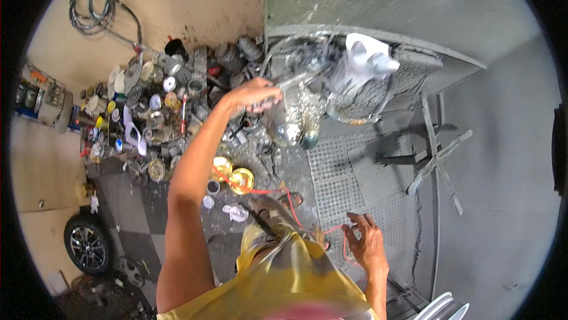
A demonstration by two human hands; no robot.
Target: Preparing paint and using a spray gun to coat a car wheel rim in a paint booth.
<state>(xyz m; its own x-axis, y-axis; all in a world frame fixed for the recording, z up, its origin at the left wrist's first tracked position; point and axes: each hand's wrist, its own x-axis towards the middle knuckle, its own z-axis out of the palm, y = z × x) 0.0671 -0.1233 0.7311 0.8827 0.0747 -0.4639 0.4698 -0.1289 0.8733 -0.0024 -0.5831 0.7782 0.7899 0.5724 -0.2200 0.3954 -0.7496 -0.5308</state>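
My left hand (257, 95) reaches out over a cluttered, paint-crusted bench. Its fingers are curled closed, and what they hold, if anything, I cannot make out. Right beside it stands a silvery, crusted container (287, 119), with a smaller dark greenish one (309, 138) close to it. My right hand (365, 242) hangs low on the right, fingers bent and apart, with nothing between them that I can see. A thin red hose (269, 191) runs across my front and passes close to the right fingertips. Two shiny gold tins (241, 181) sit below the left forearm.
Several paint tins and jars (155, 102) crowd the left. A white funnel-like piece (368, 60) stands beyond the silvery container. On the right is a crossed-bar stand (436, 157) by a perforated floor mat (334, 169). A wheel (87, 243) leans at far left; a silver rim (442, 308) lies lower right.
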